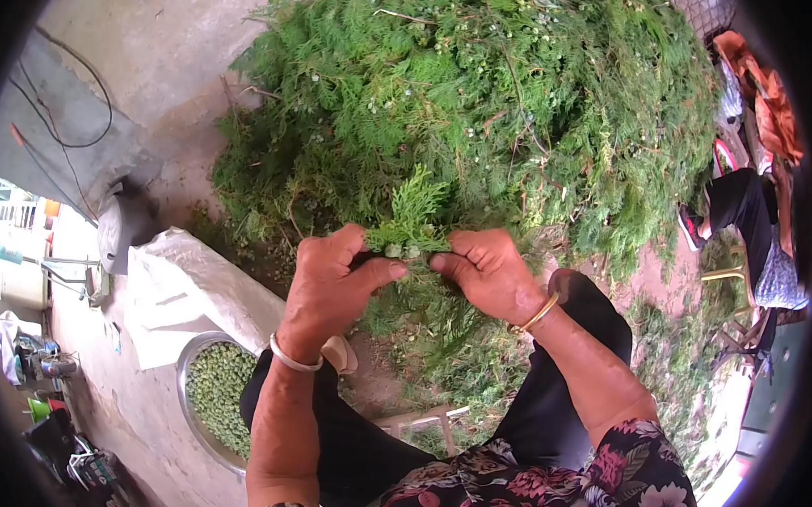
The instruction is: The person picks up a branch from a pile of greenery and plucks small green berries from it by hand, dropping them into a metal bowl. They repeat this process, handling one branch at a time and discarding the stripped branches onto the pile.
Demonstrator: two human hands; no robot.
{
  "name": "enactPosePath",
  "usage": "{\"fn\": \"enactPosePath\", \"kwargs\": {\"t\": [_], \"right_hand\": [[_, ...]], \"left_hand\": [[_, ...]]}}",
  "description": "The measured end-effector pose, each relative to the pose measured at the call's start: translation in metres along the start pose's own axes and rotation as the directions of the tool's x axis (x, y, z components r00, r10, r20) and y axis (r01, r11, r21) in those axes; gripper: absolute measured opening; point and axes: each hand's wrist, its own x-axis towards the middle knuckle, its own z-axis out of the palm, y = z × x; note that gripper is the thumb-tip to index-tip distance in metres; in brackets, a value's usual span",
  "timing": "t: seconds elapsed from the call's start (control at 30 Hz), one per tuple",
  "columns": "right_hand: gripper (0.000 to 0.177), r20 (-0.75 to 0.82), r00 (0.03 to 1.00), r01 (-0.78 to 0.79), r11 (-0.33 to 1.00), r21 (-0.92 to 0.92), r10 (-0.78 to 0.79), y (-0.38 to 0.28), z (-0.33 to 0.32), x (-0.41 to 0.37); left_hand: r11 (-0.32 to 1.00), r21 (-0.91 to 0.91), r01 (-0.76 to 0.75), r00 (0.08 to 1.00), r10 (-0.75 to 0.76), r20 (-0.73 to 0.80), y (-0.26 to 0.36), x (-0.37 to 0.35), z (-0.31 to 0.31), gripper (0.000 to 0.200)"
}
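Observation:
A flat, scaly green arborvitae sprig (pixel 415 208) with small pale-green cones at its base is held between my two hands, in front of my knees. My left hand (pixel 337 272) is closed at the sprig's left side, thumb and forefinger near the cones. On the other side, my right hand (pixel 489 270) pinches the sprig between thumb and forefinger. The other fingers of both hands are curled and partly hidden. Just beyond them rises a large heap of similar green branches (pixel 472 99). By my left knee stands a metal basin (pixel 185 386) filled with small green cones (pixel 221 394).
A white sack (pixel 201 287) lies on the concrete floor beside the basin. Loose green clippings (pixel 455 368) cover the ground between my legs. At right, another person's dark-trousered leg (pixel 740 208) shows near the heap. A dark cable (pixel 92 86) hangs at upper left.

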Motion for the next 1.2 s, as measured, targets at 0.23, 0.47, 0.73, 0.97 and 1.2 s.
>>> {"fn": "enactPosePath", "kwargs": {"t": [0.23,0.47,0.73,0.97,1.2], "right_hand": [[0.031,-0.092,0.996,-0.009,1.0,-0.011,0.008,0.005,-0.022,0.001],[0.039,-0.08,0.992,-0.085,0.984,0.155,0.099,-0.005,-0.023,0.002],[0.032,-0.006,0.999,-0.041,0.999,0.034,0.041,-0.004,-0.012,0.004],[0.03,0.018,1.0,0.013,1.0,-0.002,-0.013,-0.004,-0.01,0.002],[0.033,-0.048,0.999,-0.001,1.0,0.023,0.002,0.005,-0.012,-0.001]], "left_hand": [[0.72,-0.693,-0.038,0.939,-0.212,-0.271,-0.009,0.0,-0.037,0.008],[0.378,-0.885,0.272,0.934,-0.325,0.148,0.002,-0.001,0.014,0.018],[0.442,-0.873,0.206,0.96,-0.266,0.092,0.009,0.001,0.041,0.028],[0.518,-0.809,0.278,0.936,-0.335,0.107,0.006,-0.004,0.028,0.018],[0.899,-0.424,0.107,0.934,-0.237,-0.267,-0.016,0.004,-0.022,0.013]]}}
